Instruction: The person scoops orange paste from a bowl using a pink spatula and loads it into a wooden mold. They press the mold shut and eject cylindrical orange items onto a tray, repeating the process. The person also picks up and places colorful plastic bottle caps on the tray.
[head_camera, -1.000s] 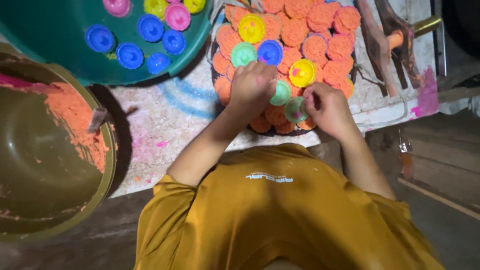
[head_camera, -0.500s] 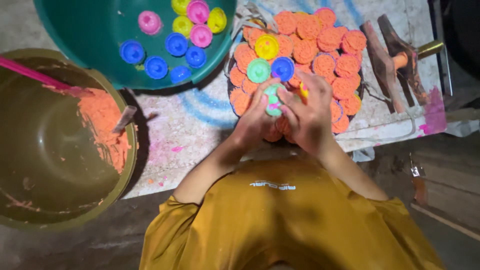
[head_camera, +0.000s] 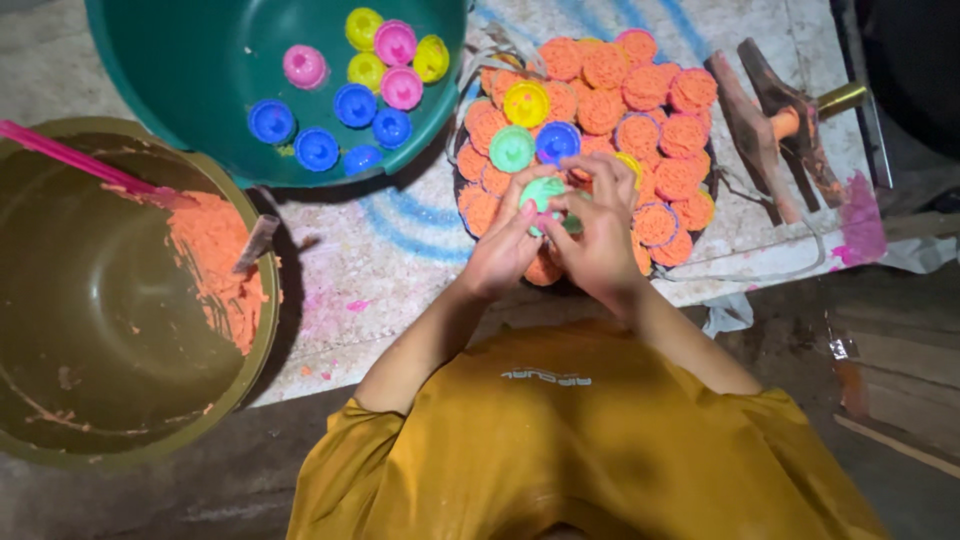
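Note:
Both my hands meet over the near edge of a round layer of orange moulded cakes (head_camera: 640, 95). My left hand (head_camera: 505, 248) and my right hand (head_camera: 600, 238) together grip a small round green mould (head_camera: 545, 192), fingers curled around its rim. Just beyond the fingertips, other moulds rest upside down on the cakes: a green one (head_camera: 512, 148), a blue one (head_camera: 557, 142) and a yellow one (head_camera: 526, 103). A further yellow mould is partly hidden behind my right fingers. My yellow-sleeved arms reach up from the bottom of the view.
A green basin (head_camera: 200, 80) at the top left holds several blue, pink and yellow moulds. A large olive bowl (head_camera: 90, 330) at the left holds orange paste (head_camera: 215, 265) and a pink stick (head_camera: 80, 155). Wooden tools (head_camera: 775, 110) lie at the right.
My hands were apart on the cakes a second ago. They have since come together and closed on the green mould. The view has shifted slightly.

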